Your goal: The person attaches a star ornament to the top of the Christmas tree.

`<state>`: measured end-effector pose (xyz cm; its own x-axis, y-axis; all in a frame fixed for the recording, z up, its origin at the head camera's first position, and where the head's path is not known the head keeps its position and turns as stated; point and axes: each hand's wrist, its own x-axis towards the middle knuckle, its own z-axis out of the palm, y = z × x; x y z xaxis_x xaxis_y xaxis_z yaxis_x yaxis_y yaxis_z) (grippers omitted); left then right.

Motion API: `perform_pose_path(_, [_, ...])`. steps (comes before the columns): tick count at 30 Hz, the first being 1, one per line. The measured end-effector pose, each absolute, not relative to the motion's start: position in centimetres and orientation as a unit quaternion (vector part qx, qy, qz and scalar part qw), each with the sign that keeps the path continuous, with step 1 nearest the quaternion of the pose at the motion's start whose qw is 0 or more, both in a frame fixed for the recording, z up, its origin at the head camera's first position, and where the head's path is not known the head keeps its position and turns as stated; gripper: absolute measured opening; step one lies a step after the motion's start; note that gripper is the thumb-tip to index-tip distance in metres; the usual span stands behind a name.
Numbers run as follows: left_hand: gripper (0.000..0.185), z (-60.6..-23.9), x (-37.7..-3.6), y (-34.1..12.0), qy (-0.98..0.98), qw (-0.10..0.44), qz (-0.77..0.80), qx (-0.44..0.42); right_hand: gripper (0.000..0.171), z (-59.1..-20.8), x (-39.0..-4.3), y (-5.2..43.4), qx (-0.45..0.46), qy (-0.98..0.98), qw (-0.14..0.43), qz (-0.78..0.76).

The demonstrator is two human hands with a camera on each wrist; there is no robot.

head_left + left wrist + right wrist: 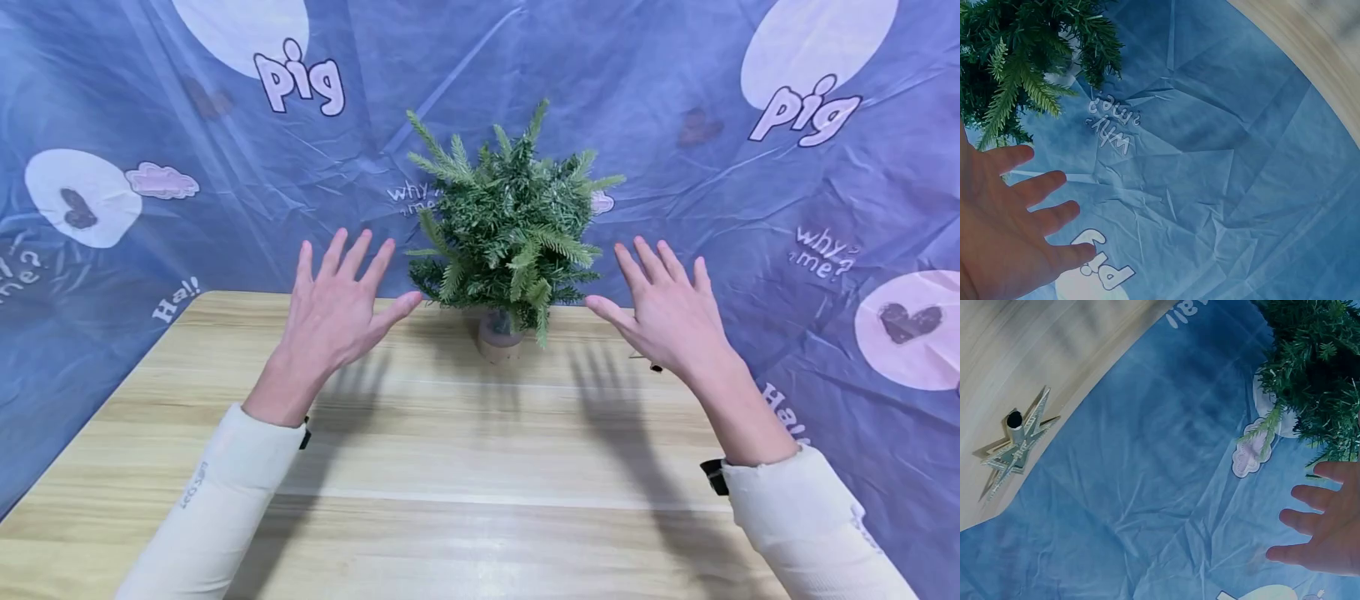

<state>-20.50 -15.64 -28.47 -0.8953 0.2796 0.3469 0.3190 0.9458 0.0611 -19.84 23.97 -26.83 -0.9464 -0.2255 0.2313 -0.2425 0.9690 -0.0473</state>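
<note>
At the far middle of the wooden table (450, 467), a small artificial pine tree (517, 208) stands upright on a pale round base (500, 343), close to the far edge. Behind it and along both sides hangs a creased blue cloth (480, 42) printed with words: "pig" at far left (298, 82) and again at far right, "Ha!!" beside the table's left edge (177, 300), and "why me?" on the right. Another "why me?" is partly covered by the tree's left branches. The sleeve (217, 492) on the left forearm bears small lettering that is hard to read.

The left hand (337, 312) hangs left of the tree, fingers straight and spread, gripping nothing; its thumb points toward the low branches, though contact cannot be told. The right hand (667, 321) mirrors it on the right, likewise spread and holding nothing. Below that hand, a star ornament (1019, 444) with a short tube lies near the table's far right edge, mostly hidden from the head view. A wide stretch of wood, striped by the arms' shadows, runs between the forearms from the tree to the near side.
</note>
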Motion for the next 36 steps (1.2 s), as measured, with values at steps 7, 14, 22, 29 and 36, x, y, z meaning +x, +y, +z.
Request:
perform_pose_path(7, [0.088, -28.0, -20.6, -15.7, -0.968, 0.183, -0.064, -0.159, 0.092, -26.9, -19.9, 24.5, 0.115, -0.985, 0.122, 0.044])
perform_pose_path(14, [0.089, -27.5, -20.8, -15.6, -0.963, 0.201, -0.065, -0.164, 0.09, -26.9, -19.9, 24.8, 0.116, -0.984, 0.131, 0.044])
perform_pose_path(22, [0.087, -27.1, -20.9, -15.5, -0.952, 0.236, -0.071, -0.18, 0.087, -27.0, -19.9, 25.3, 0.124, -0.979, 0.151, 0.06])
perform_pose_path(29, [0.079, -26.6, -21.1, -15.2, -0.934, 0.274, -0.108, -0.2, 0.08, -27.1, -20.1, 25.8, 0.131, -0.97, 0.183, 0.089])
perform_pose_path(36, [0.073, -26.7, -21.6, -14.7, -0.917, 0.305, -0.144, -0.213, 0.07, -27.8, -20.1, 26.5, 0.131, -0.961, 0.213, 0.115])
